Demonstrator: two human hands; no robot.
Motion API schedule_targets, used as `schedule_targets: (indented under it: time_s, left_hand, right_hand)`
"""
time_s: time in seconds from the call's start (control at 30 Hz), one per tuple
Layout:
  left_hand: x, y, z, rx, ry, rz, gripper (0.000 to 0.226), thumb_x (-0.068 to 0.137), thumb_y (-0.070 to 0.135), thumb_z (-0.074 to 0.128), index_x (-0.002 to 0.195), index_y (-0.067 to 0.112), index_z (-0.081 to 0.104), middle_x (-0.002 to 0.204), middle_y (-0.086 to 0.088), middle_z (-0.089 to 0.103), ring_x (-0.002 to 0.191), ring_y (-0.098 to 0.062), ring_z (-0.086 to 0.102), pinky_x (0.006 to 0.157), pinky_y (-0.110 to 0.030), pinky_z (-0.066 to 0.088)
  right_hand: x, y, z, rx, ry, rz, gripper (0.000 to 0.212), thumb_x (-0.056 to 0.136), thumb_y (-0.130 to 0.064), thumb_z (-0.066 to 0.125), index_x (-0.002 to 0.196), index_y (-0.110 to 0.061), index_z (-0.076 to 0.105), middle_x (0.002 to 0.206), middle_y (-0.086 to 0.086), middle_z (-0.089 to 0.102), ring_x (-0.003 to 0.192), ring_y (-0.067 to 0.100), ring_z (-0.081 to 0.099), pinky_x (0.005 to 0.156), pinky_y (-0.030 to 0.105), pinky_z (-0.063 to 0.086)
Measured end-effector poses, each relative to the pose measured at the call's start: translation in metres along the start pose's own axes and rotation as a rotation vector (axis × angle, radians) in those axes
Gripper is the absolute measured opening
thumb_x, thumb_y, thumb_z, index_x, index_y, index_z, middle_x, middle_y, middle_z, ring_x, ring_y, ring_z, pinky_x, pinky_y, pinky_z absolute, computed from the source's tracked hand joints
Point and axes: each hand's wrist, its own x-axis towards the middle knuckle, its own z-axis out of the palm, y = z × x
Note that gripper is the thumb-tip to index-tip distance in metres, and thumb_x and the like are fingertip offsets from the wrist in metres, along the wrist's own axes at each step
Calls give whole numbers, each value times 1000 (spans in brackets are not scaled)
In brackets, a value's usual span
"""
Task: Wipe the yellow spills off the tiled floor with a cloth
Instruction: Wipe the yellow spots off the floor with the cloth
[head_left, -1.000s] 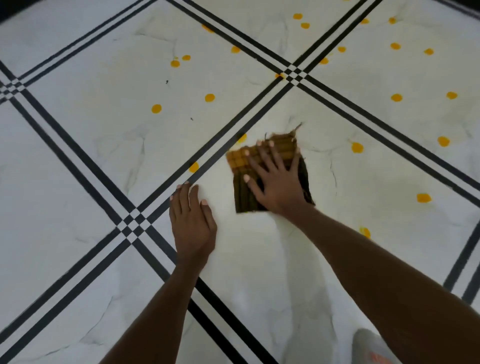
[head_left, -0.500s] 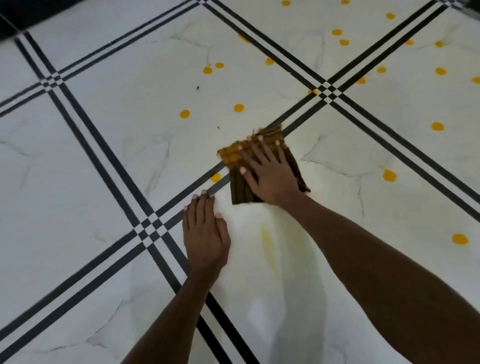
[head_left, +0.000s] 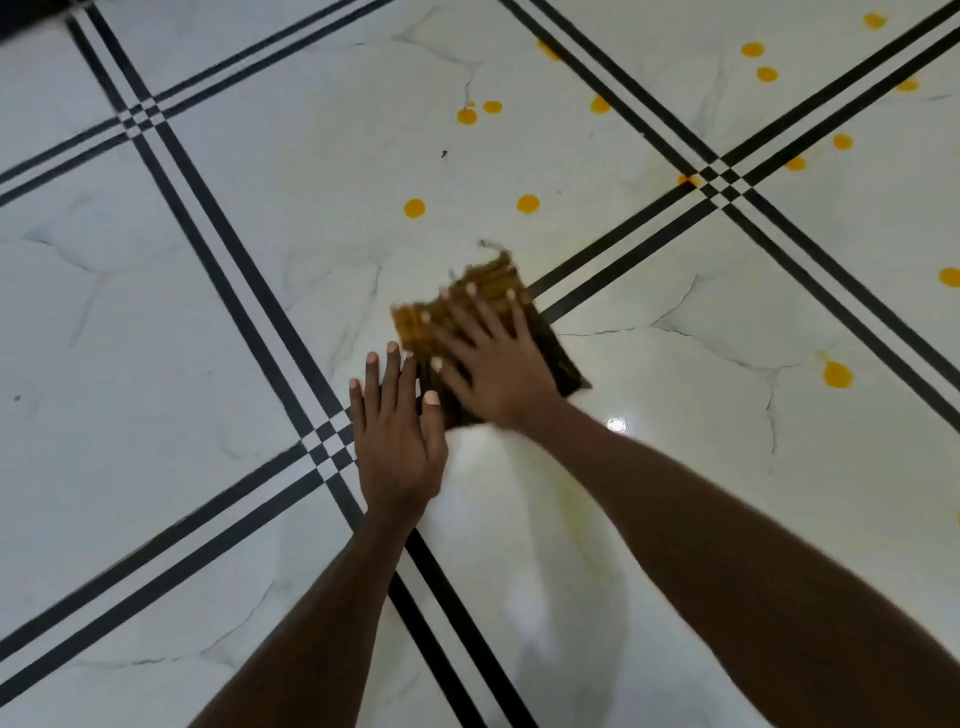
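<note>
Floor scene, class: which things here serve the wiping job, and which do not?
Job: cloth; right hand pressing it; yellow spills; tiled floor.
Not: left hand, flat on the floor; dark speck; black tile stripes.

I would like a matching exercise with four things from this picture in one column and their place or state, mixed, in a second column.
1. cloth
2. left hand
3. right hand
4. yellow spots

a. flat on the bare floor
b. beyond the cloth, unwiped
c. pressed on the cloth
d. brown and yellow, under a palm

Pairs: 1-d, 2-a, 3-c, 4-b
</note>
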Motion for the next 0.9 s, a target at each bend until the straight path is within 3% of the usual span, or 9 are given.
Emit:
schedule_targets:
  time_s: [0.17,0.27,0.37,0.53,0.63,0.7,0.77,0.83,0.9]
  left_hand:
    - [0,2,-4,-9,-32,6,61,110,43,20,163,15,30,173,-3,21,163,-21,7,131,-52,12]
    - [-1,4,-2,19,-37,0,64,109,48,19,162,15,30,173,-4,22,163,-22,8,131,-52,11]
    - [-1,2,0,26,-39,12,66,108,50,17,162,14,31,173,-5,23,163,-24,9,132,-50,8]
    - [-6,3,-4,-13,-60,23,67,108,51,16,163,15,29,173,-5,21,163,-23,8,132,-48,7]
    - [-16,5,-8,-19,-89,61,66,108,49,18,162,13,32,172,-8,25,162,-25,13,132,-50,11]
    - [-23,11,-5,-42,-134,153,63,108,44,22,161,12,32,171,-10,26,162,-28,15,131,-51,12]
    - [-30,27,4,-82,-191,318,59,109,38,27,161,12,33,171,-11,25,162,-29,14,131,-53,14]
    - [-32,44,13,-103,-242,442,56,109,33,29,162,15,31,173,-7,21,163,-25,9,132,-49,10]
    - [-34,59,20,-99,-265,496,54,110,30,30,162,17,31,173,-5,20,163,-23,7,133,-46,7]
  right_hand:
    - [-133,47,-13,-5,-130,-141,63,109,-56,28,166,-37,11,177,-3,1,164,24,-4,129,61,2]
    - [-102,94,-17,-31,-29,126,62,107,-57,27,165,-37,20,176,0,13,163,28,6,126,66,11]
    - [-46,66,-10,-4,49,397,64,106,-59,22,165,-36,21,176,3,14,163,32,10,126,69,8]
    - [-151,-25,4,16,-26,4,61,109,-56,23,166,-36,14,177,1,4,164,29,-3,127,67,5]
    - [-259,-10,-3,24,-90,-39,64,108,-57,30,166,-36,15,177,-2,5,164,26,0,128,63,9]
    - [-279,38,-8,-15,-72,37,64,107,-57,32,165,-35,20,176,-2,11,164,26,7,127,63,15]
    - [-250,79,-10,-33,2,275,62,107,-57,29,165,-36,22,175,0,15,163,27,11,125,64,18]
    - [-194,89,-12,-16,75,556,64,106,-59,23,165,-36,20,176,2,15,163,30,11,127,66,9]
    - [-163,71,-5,-7,80,577,64,107,-58,20,166,-34,18,176,4,11,163,32,6,128,65,2]
